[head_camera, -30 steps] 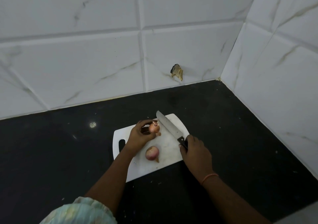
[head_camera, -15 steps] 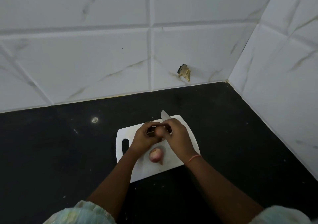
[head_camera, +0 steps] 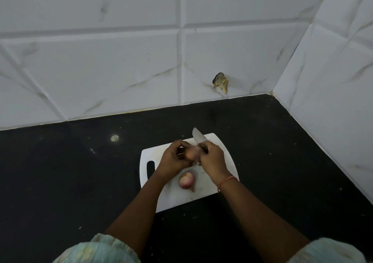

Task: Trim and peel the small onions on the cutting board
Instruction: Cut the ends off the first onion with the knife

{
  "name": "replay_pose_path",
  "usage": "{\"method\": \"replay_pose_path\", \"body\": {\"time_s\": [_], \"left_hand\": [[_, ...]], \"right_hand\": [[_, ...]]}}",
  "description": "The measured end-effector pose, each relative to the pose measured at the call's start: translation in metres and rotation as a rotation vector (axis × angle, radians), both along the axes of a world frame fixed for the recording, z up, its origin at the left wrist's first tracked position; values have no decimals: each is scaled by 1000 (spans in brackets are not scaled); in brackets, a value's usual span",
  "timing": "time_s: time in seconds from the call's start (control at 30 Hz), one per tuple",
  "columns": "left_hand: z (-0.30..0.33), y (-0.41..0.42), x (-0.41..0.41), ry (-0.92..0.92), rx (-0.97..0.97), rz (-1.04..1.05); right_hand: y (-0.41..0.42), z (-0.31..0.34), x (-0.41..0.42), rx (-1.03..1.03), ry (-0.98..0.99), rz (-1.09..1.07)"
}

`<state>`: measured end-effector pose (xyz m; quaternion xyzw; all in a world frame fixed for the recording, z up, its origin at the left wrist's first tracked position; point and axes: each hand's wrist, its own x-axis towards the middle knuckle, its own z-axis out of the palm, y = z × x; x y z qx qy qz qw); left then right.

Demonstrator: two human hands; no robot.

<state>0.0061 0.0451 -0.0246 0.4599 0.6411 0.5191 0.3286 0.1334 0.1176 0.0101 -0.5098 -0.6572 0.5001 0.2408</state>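
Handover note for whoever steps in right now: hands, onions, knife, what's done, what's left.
Left hand: holds a small onion above the cutting board.
Right hand: fingers pinch at that same onion, apparently peeling.
Knife: lies on the board's far side, blade tip past the edge, handle hidden under the right hand.
Second onion: on the board, skin and root tail still on.
Done: none finished in view.
Left: finish the held onion, then trim and peel the second.

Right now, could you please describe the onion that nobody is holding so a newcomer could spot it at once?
Find the white cutting board on the black counter near the tiled corner. On its near half, between the person's two wrists, lies a small pinkish onion with its tail end pointing toward the person. Unlike the other onion, gripped between the left hand and right hand, it lies untouched.
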Motion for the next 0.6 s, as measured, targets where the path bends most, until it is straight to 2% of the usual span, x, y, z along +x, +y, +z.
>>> {"method": "replay_pose_path", "body": {"time_s": [0.3, 0.37, 0.47, 0.6], "left_hand": [[4, -4, -1, -85, 1, 44], [5, -5, -3, -115, 4, 83], [6, -5, -3, -124, -8, 96], [6, -4, 0, -135, -9, 99]], "right_hand": [[-5, 8, -6, -494, 364, -271], [-2, 12, -1, -520, 474, -337], [6, 17, 14, -279, 349, -340], [15, 11, 35, 164, -85, -196]]}}
